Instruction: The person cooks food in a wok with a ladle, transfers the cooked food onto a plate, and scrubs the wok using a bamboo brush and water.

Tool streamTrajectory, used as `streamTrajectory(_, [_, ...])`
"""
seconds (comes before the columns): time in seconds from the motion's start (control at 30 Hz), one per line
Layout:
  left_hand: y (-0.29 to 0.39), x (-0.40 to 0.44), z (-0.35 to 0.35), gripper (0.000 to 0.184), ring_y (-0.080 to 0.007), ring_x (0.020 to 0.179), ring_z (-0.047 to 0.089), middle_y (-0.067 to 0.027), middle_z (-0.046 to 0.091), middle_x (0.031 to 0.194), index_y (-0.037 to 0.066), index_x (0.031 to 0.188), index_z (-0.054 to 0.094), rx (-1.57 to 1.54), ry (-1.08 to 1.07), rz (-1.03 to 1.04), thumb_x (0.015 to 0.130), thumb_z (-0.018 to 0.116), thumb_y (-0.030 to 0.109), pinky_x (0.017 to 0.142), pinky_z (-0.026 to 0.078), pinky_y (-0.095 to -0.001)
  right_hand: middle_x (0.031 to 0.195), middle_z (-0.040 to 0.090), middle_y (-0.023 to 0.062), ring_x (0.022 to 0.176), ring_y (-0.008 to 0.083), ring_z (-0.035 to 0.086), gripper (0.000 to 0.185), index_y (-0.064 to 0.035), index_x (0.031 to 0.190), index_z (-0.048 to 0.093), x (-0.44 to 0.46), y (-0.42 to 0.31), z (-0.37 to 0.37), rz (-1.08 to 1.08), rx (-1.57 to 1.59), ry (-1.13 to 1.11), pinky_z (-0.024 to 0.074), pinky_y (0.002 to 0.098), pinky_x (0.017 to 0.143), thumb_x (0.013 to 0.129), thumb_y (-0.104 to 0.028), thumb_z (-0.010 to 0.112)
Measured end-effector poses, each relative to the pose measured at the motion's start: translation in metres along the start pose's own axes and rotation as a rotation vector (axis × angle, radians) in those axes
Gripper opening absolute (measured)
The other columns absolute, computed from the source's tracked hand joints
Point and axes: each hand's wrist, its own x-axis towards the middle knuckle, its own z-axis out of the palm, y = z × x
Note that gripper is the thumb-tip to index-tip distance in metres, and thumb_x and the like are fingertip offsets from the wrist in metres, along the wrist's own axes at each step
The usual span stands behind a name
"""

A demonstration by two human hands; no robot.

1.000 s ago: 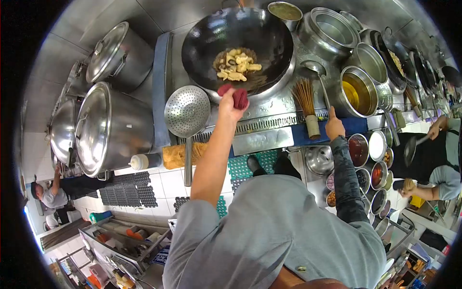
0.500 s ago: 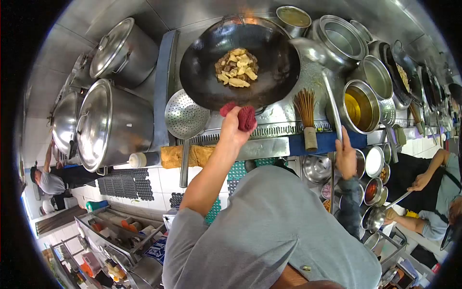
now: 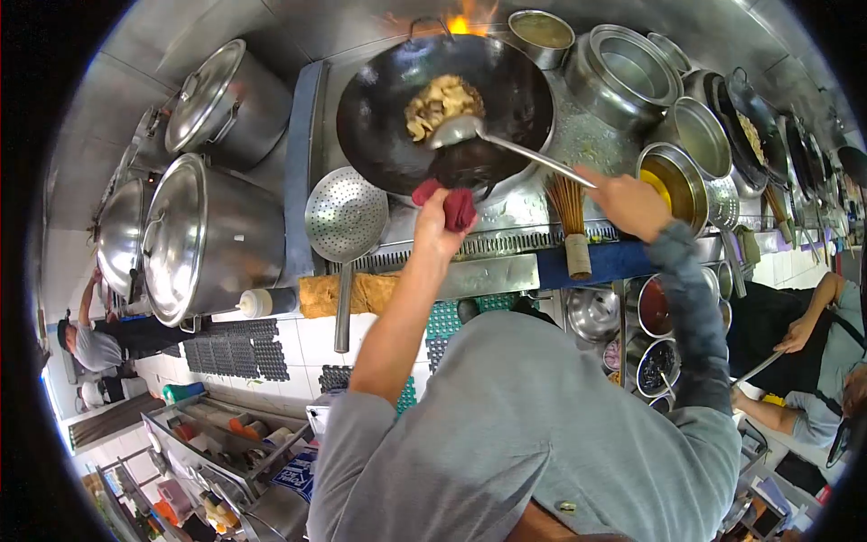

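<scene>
A black wok (image 3: 379,135) sits on the stove, with yellowish-brown food pieces (image 3: 441,99) heaped in it. My left hand (image 3: 434,231) is closed on a folded red cloth (image 3: 459,210) at the wok's near rim; the cloth hides whatever part of the wok lies under it. My right hand (image 3: 629,206) is wrapped round the handle end of a metal ladle (image 3: 459,132). The ladle reaches in from the right, its bowl against the near side of the food. Below its handle, a bamboo wok brush (image 3: 567,212) stands at the stove's front edge.
Flames (image 3: 459,24) rise behind the wok. A perforated strainer (image 3: 346,215) lies to its left, near large lidded pots (image 3: 215,239). On the right stand a pot of yellow liquid (image 3: 691,185) and several metal containers. A co-worker (image 3: 808,339) is at far right, another person (image 3: 90,339) at far left.
My right hand has risen and swung the ladle from right of the wok into it, onto the food. The flames behind look bigger. My left hand stays at the rim with the cloth.
</scene>
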Motion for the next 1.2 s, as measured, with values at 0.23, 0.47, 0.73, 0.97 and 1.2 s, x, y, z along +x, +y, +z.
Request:
streamTrajectory(0.23, [-0.053, -0.051, -0.058, 0.021, -0.0207, 0.072, 0.059, -0.0044, 0.059, 0.081, 0.017, 0.096, 0.052, -0.105, -0.047, -0.032, 0.079, 0.059, 0.007, 0.056, 0.047, -0.0364, 0.071, 0.063, 0.0203, 0.063, 0.038, 0.063, 0.044, -0.0243, 0.136, 0.046, -0.021, -0.006, -0.013, 0.03, 0.025, 0.011, 0.0506, 0.0496, 0.059, 0.093, -0.028, 0.051])
streamTrajectory(0.47, [0.01, -0.059, 0.014, 0.009, -0.0215, 0.081, 0.058, -0.0036, 0.063, 0.089, 0.014, 0.096, 0.056, -0.099, -0.027, -0.057, 0.089, 0.056, 0.02, 0.071, 0.051, -0.0412, 0.091, 0.065, 0.023, 0.085, 0.0401, 0.062, 0.039, -0.0184, 0.132, 0.051, -0.004, 0.001, -0.052, -0.095, 0.224, -0.161, 0.0498, 0.0485, 0.077, 0.094, -0.025, 0.048])
streamTrajectory(0.73, [-0.035, 0.013, -0.057, 0.013, -0.0207, 0.077, 0.058, -0.0034, 0.061, 0.085, 0.015, 0.094, 0.056, -0.041, -0.096, 0.026, 0.083, 0.061, 0.017, 0.068, 0.048, -0.0396, 0.081, 0.066, 0.0194, 0.071, 0.0403, 0.064, 0.04, -0.0232, 0.134, 0.048, 0.037, -0.017, 0.009, 0.067, 0.064, 0.071, 0.0524, 0.0509, 0.064, 0.095, -0.03, 0.048])
streamTrajectory(0.97, [-0.037, 0.004, -0.049, 0.008, -0.0186, 0.067, 0.055, -0.0027, 0.058, 0.073, 0.015, 0.082, 0.053, -0.169, -0.26, 0.036, 0.081, 0.06, 0.012, 0.063, 0.044, -0.0361, 0.072, 0.062, 0.0211, 0.067, 0.0397, 0.062, 0.04, -0.0276, 0.134, 0.048, -0.01, -0.017, 0.009, 0.075, 0.156, 0.087, 0.0505, 0.0499, 0.06, 0.094, -0.029, 0.049])
streamTrajectory(1.2, [0.004, -0.072, 0.014, 0.01, -0.0215, 0.083, 0.058, -0.0042, 0.063, 0.09, 0.015, 0.097, 0.058, -0.098, 0.002, -0.093, 0.09, 0.054, 0.021, 0.079, 0.048, -0.0452, 0.089, 0.065, 0.0204, 0.076, 0.0368, 0.064, 0.039, -0.0247, 0.132, 0.052, -0.021, 0.005, -0.049, -0.109, 0.335, -0.141, 0.0505, 0.0465, 0.071, 0.093, -0.024, 0.051])
